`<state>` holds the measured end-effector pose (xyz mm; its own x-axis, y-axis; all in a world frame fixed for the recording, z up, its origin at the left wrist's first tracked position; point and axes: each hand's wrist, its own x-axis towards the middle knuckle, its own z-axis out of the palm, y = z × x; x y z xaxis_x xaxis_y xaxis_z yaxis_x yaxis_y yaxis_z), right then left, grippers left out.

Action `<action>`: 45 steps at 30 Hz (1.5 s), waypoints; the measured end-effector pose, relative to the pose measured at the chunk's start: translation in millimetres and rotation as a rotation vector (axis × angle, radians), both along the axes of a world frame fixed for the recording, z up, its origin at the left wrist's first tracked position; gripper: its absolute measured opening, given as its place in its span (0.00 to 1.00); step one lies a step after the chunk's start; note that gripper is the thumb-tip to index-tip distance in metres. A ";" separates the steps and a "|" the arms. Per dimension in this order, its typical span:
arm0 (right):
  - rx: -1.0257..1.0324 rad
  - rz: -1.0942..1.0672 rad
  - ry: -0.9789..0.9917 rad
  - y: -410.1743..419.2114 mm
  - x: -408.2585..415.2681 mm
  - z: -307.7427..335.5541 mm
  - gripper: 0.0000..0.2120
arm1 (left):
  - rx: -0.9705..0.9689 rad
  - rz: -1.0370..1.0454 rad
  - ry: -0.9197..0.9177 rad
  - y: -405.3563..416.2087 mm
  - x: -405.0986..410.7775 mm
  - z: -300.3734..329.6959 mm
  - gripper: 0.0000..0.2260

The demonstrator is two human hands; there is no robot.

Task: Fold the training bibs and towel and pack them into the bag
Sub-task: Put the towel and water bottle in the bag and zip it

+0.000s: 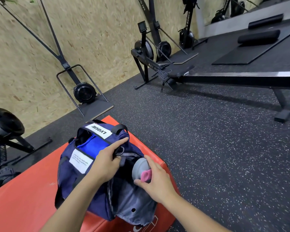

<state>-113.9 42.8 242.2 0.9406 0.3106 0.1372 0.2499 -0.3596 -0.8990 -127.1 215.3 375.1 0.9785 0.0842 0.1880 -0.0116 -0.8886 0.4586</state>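
Note:
A navy duffel bag [69, 178] with white labels lies on a red mat [23, 198]. Its top is unzipped, and bright blue fabric [92, 144] shows inside. My left hand [105, 163] grips the edge of the bag's end pocket by a strap ring, forefinger stretched out along the bag. My right hand [154, 183] holds a grey bottle with a pink cap [141, 168], which sits partly inside the grey-lined end pocket [132, 203]. No towel or loose bibs are visible outside the bag.
The mat lies on speckled black rubber floor [208, 156]. A rowing machine [208, 77] stretches across behind. Ski-trainer bases [85, 94] stand along the chipboard wall. Another machine [3, 128] is at the left, and black pads [258, 36] lie on a mat far right.

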 end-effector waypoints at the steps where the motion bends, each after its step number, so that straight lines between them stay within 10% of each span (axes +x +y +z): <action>1: -0.013 -0.008 -0.004 3.7 5.2 1.1 0.47 | -0.009 -0.032 0.002 -4.7 1.2 0.8 0.34; 12: 0.119 0.017 0.070 21.8 35.0 -7.1 0.50 | -0.011 -0.023 0.075 6.7 7.0 -9.1 0.33; 18: 0.213 -0.224 -0.307 -1.1 -17.4 -21.3 0.23 | -0.119 -0.080 0.076 -1.0 10.7 -6.7 0.33; 33: 0.202 0.050 -0.103 24.6 15.9 -18.9 0.29 | -0.211 -0.241 0.094 -18.1 14.7 3.0 0.35; 45: 0.014 0.149 -0.011 34.3 41.6 -5.3 0.15 | -0.194 -0.247 0.108 -17.1 8.1 3.8 0.30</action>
<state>-72.3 77.1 236.9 0.8827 0.4445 0.1524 0.3092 -0.3054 -0.9006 -118.9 198.2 378.9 0.9872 -0.1339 0.0861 -0.1581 -0.7611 0.6291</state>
